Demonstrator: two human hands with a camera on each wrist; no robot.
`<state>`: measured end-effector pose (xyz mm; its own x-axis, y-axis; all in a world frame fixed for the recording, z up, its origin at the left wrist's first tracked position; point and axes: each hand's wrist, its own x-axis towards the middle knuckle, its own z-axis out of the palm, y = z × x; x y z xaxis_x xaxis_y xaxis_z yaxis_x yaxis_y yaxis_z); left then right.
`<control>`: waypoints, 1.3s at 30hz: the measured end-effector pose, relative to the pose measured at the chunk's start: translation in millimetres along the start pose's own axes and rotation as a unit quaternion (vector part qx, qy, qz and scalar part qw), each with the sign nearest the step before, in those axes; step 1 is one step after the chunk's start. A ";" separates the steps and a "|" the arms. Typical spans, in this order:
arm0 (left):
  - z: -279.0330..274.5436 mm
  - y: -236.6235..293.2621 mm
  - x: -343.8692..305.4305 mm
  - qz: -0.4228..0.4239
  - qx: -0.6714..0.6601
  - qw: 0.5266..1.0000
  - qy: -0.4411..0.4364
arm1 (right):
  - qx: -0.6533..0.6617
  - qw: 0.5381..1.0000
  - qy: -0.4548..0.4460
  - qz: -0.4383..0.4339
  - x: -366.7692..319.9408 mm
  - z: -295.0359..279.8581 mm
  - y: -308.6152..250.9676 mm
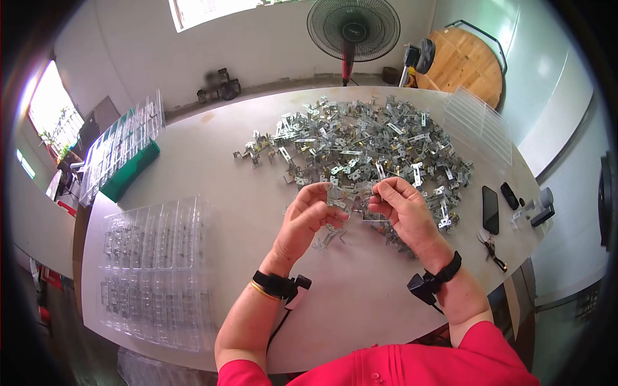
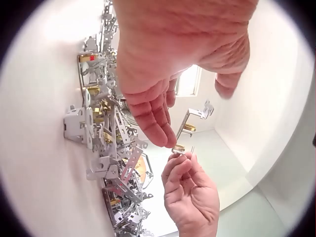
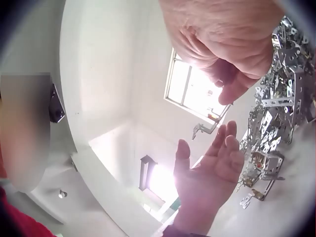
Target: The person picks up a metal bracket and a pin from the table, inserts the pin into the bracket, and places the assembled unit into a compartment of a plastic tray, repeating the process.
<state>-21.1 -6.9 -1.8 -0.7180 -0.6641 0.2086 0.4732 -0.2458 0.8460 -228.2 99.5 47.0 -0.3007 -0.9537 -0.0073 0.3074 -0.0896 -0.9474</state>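
Both hands are raised over the white table (image 1: pixel 244 212), in front of a big heap of small metal brackets (image 1: pixel 360 141). My right hand (image 1: pixel 394 201) pinches one thin bracket (image 1: pixel 353 193) by its end between thumb and fingertips. In the left wrist view that bracket (image 2: pixel 196 117) has brass bits, and the right hand (image 2: pixel 190 192) grips its lower end. My left hand (image 1: pixel 314 209) is beside it with its fingers (image 2: pixel 154 118) fairly straight and their tips at the bracket, the thumb held apart. The right wrist view shows the left hand (image 3: pixel 212 165) spread below the bracket (image 3: pixel 211 123).
Clear plastic compartment trays (image 1: pixel 154 270) lie at the near left, with more trays stacked (image 1: pixel 119 151) on a green crate (image 1: pixel 132 170). Another clear tray (image 1: pixel 479 122) leans far right. A black phone (image 1: pixel 490 209), small tools (image 1: pixel 492 248) and bottles lie at the right edge. A fan (image 1: pixel 353 29) stands behind the table.
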 end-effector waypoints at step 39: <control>-15.9 -8.8 -3.2 0.002 0.094 0.986 0.140 | -0.281 0.952 -0.114 -0.043 15.1 46.7 5.5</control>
<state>-14.9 -13.9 -17.7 -0.5350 -0.8400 0.0902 0.3530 -0.1252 0.9272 -188.9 71.1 56.7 -0.0798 -0.9929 0.0878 -0.2613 -0.0642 -0.9631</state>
